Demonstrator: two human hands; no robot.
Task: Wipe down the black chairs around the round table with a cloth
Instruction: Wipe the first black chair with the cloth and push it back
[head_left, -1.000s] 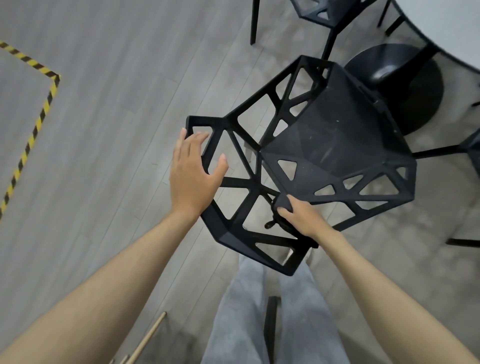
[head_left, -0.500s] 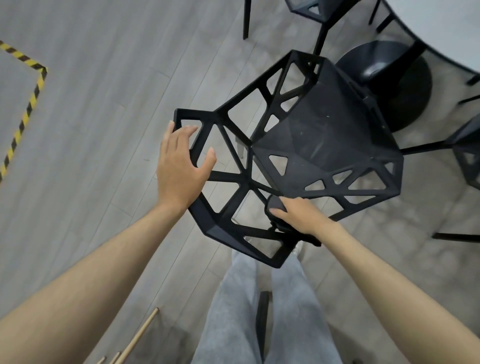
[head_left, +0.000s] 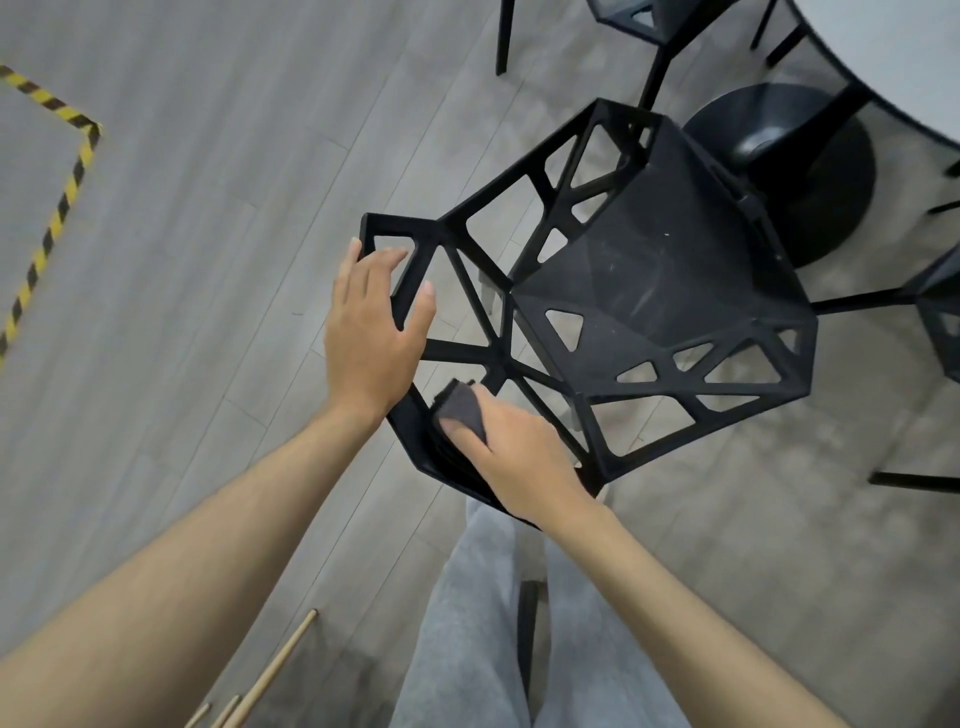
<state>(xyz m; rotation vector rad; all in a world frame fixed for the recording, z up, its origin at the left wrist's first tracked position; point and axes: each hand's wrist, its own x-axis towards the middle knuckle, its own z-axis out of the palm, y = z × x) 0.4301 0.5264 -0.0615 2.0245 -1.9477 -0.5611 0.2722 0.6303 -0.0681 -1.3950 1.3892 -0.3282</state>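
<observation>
Wiping backrest lattice of black chair (head_left: 660, 291) w/ grey cloth (head_left: 464, 406), pinched under right hand (head_left: 511, 449) fingers, low on frame nr my legs. Left hand (head_left: 371, 325) fingers curled over top rail, steadying. Seat looks smudged, prob. not yet done; other chair (head_left: 644, 15) by worktop (head_left: 883, 47) remains.

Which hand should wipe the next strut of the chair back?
Right. The right hand already holds the cloth against the black chair backrest frame, beside the unwiped struts. The left hand holds the top corner of the backrest, apparently steadying it, and has no cloth.
</observation>
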